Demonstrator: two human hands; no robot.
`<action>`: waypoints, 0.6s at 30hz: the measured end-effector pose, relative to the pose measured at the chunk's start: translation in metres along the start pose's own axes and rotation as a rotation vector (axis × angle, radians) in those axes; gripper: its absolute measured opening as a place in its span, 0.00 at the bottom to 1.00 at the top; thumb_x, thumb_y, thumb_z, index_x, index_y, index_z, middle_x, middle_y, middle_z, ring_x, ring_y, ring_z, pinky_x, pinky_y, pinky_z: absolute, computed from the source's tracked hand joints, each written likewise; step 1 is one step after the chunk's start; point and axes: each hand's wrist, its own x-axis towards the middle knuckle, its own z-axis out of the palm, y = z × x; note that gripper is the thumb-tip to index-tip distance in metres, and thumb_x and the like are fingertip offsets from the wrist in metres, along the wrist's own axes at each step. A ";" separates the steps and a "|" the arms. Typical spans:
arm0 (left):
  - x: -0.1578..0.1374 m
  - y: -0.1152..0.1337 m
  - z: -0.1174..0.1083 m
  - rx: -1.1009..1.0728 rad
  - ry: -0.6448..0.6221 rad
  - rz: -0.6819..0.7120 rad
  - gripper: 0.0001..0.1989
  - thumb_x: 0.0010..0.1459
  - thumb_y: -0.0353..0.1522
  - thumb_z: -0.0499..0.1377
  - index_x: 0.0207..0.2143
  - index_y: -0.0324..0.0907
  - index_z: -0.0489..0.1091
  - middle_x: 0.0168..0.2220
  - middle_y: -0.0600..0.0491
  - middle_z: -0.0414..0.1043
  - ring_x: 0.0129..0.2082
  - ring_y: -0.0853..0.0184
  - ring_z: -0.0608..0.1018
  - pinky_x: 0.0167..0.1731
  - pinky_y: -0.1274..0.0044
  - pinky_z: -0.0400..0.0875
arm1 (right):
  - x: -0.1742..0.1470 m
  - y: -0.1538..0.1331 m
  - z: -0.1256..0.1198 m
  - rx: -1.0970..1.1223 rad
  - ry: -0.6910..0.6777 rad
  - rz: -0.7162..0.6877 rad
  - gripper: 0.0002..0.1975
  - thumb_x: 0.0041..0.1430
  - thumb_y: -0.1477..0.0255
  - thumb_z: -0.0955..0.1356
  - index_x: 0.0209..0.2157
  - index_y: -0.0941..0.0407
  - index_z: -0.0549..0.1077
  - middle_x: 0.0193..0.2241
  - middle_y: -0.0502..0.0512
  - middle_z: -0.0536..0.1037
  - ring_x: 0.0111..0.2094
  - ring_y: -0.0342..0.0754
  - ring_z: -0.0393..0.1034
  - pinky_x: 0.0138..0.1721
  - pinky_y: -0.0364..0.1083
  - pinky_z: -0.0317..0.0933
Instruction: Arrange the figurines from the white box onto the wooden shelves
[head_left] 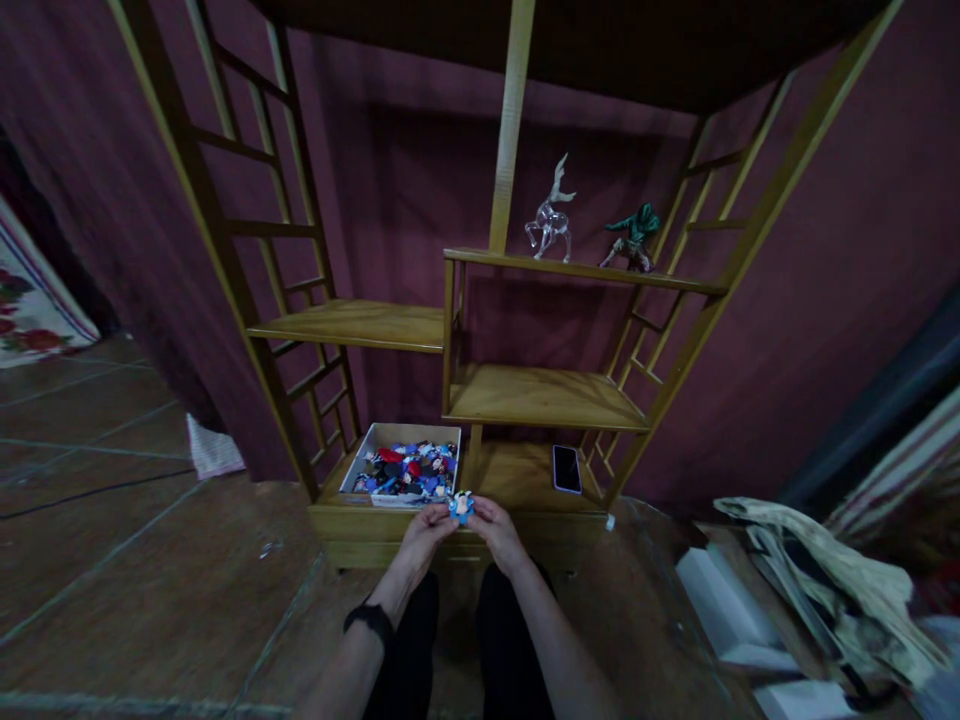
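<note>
A small blue, white and black figurine (462,506) is held between my two hands, in front of the shelf's lowest board. My left hand (430,528) pinches it from the left, and my right hand (493,526) closes on its right side. Its finer details are too small to make out. Just behind my left hand sits an open white box (417,434) full of small figurines (409,468) in red, blue, black and white.
A wooden display shelf (555,395) stands ahead. On its upper board are a clear deer figurine (551,222) and a green-hooded figure (636,238). A phone (567,469) lies on the lowest board. White boxes (731,610) and pale cloth (840,570) lie at right.
</note>
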 end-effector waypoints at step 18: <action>-0.002 -0.004 0.003 0.044 0.055 0.055 0.19 0.33 0.32 0.69 0.32 0.35 0.74 0.31 0.49 0.76 0.32 0.66 0.76 0.42 0.72 0.66 | -0.001 0.006 -0.005 -0.015 -0.034 0.065 0.21 0.39 0.68 0.73 0.40 0.55 0.73 0.38 0.53 0.77 0.43 0.51 0.69 0.49 0.51 0.58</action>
